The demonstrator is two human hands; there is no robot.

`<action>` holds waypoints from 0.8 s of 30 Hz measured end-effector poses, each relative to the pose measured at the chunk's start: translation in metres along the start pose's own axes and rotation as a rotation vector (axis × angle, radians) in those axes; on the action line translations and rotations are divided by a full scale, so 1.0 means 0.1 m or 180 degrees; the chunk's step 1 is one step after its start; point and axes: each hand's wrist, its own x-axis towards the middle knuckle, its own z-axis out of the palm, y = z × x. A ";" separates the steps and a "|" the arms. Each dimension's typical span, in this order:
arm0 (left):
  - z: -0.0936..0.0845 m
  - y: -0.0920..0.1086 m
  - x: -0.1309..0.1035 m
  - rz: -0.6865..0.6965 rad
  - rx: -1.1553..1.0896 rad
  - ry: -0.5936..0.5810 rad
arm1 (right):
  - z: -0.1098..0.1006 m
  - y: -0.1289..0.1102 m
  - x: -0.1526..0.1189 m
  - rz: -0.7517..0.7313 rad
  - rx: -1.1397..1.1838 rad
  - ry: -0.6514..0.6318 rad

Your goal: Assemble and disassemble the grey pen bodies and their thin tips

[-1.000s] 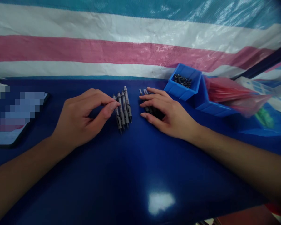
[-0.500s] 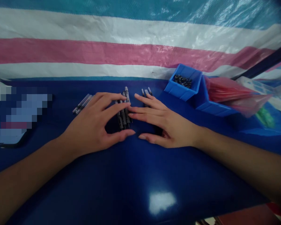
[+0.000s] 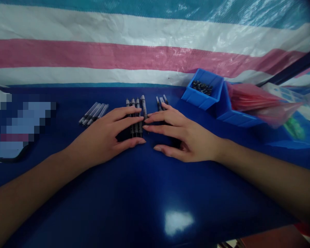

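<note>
Several dark pens (image 3: 134, 129) with clear upper ends lie side by side on the blue table. My left hand (image 3: 105, 132) is open, its fingers stretched over them and its thumb by their near ends. One more pen (image 3: 143, 103) at the right of the row lies slightly tilted. Fingertips of my open right hand (image 3: 181, 132) touch or nearly touch this pen from the right. Beyond my left hand is a cluster of clear pen barrels (image 3: 93, 113). A few thin clear-ended pieces (image 3: 158, 102) show behind my right hand, which partly hides them.
At the back right stands a blue bin (image 3: 203, 94) with small dark parts. Beside it, another blue bin (image 3: 237, 115) holds red plastic bags (image 3: 258, 103). A phone-like object (image 3: 28, 131), pixelated, lies at the left. A striped plastic sheet (image 3: 119, 55) hangs behind the table.
The pens, bunched together before, now lie straighter and more evenly side by side, with the rightmost one slightly apart. Both hands have shifted only a little.
</note>
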 end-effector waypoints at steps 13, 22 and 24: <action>-0.03 0.00 0.03 -0.0157 -0.0162 -0.0165 | -0.01 -0.01 0.01 0.0198 -0.0098 0.0050; -0.05 0.04 0.03 -0.0137 -0.0183 -0.0216 | -0.03 -0.03 0.02 0.0255 -0.0145 0.0046; -0.04 0.04 0.02 -0.0127 -0.0152 -0.0191 | -0.03 -0.04 0.03 0.0343 -0.0052 0.0149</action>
